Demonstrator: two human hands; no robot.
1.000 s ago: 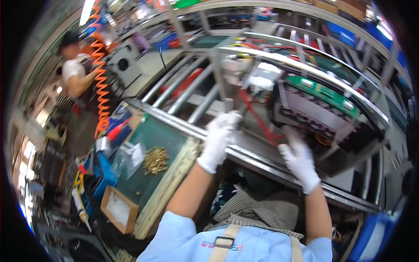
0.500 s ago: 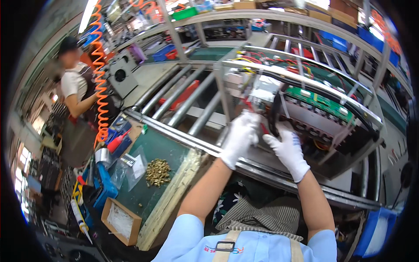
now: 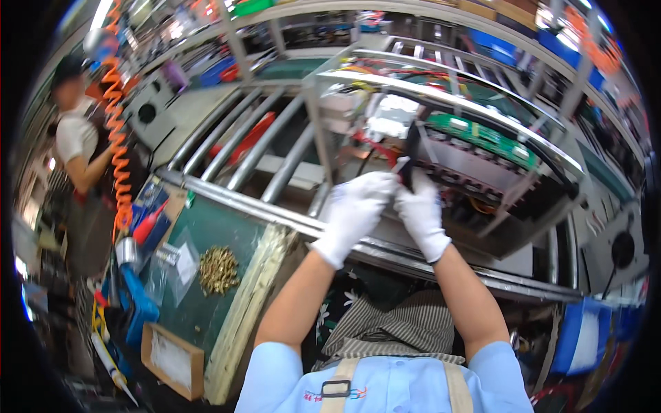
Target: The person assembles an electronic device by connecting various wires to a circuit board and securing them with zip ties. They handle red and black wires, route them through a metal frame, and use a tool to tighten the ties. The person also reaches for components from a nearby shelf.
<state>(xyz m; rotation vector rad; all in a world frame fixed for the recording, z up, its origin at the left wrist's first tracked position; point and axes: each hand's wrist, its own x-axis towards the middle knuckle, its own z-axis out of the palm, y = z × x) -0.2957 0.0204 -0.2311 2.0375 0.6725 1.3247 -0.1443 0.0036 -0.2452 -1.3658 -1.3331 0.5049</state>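
As I see it in the head view, the wiring at the left end of the open metal case (image 3: 319, 127) looks only partly done. The case sits on the rollers (image 3: 248, 148), with a green circuit board (image 3: 482, 141) already inside at the right. Red wires (image 3: 377, 146) run loosely at its left end, and no cover closes the near side; I'd judge both unfinished.

The left hand (image 3: 361, 206) and right hand (image 3: 421, 210), both in white gloves, meet at the case's near left, beside those wires and a black cable (image 3: 412, 143). Their fingers are curled in, but whether either grips a wire or the cable I can't tell.

The fingertips are blurred and partly cover the wire ends. Glare washes out the silver part (image 3: 392, 115) behind them, the far inside is hard to make out, and the case's lower depths lie in shadow.
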